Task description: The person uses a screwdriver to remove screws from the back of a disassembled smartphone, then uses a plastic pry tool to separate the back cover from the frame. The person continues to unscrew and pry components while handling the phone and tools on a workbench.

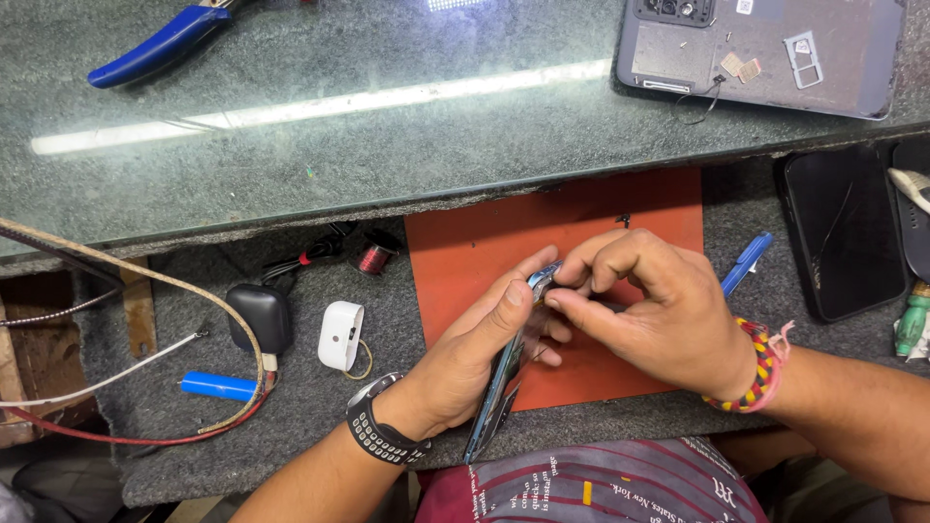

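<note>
Your left hand (475, 353) has its grip round the slim blue-edged phone (504, 373), held on edge; your right hand (654, 305) pinches its top corner, orange rubber mat (465, 252) just beneath.

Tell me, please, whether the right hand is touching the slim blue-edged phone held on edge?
Touching: in the head view, the right hand pinches its fingertips onto the slim blue-edged phone.

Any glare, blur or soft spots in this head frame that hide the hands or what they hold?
Head view: a bright strip of lamp glare crosses the dark glass shelf; the left hand, right hand and thin blue-edged phone are evenly lit and sharp.
</note>
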